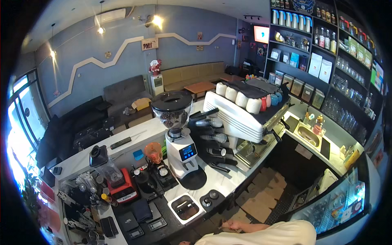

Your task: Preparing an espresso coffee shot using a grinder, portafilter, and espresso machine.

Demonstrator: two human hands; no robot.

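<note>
My right hand (pixel 235 224) is low at the bottom centre, with the forearm coming out of a pale cream sleeve (pixel 275 234). Its fingers close around what looks like a small brush (pixel 225 223), held over the floor side of the counter edge. Only a sliver of my left hand (pixel 185 243) shows at the bottom rim, so its grip is hidden. Nearest to both hands is a square metal knock box (pixel 201 211) with a bar across it. Beside that, a black tamping mat (pixel 219 200) carries a tamper (pixel 207 201) and a round coffee leveler (pixel 213 194).
A white coffee grinder (pixel 180 153) and an espresso machine (pixel 232 119) topped with cups stand along the counter. Portafilters (pixel 216 151) lie between them. To the left are a red blender (pixel 122 186), a folded dark cloth (pixel 142 210) and digital scales (pixel 157 224). A glass-fronted fridge (pixel 340 208) stands right.
</note>
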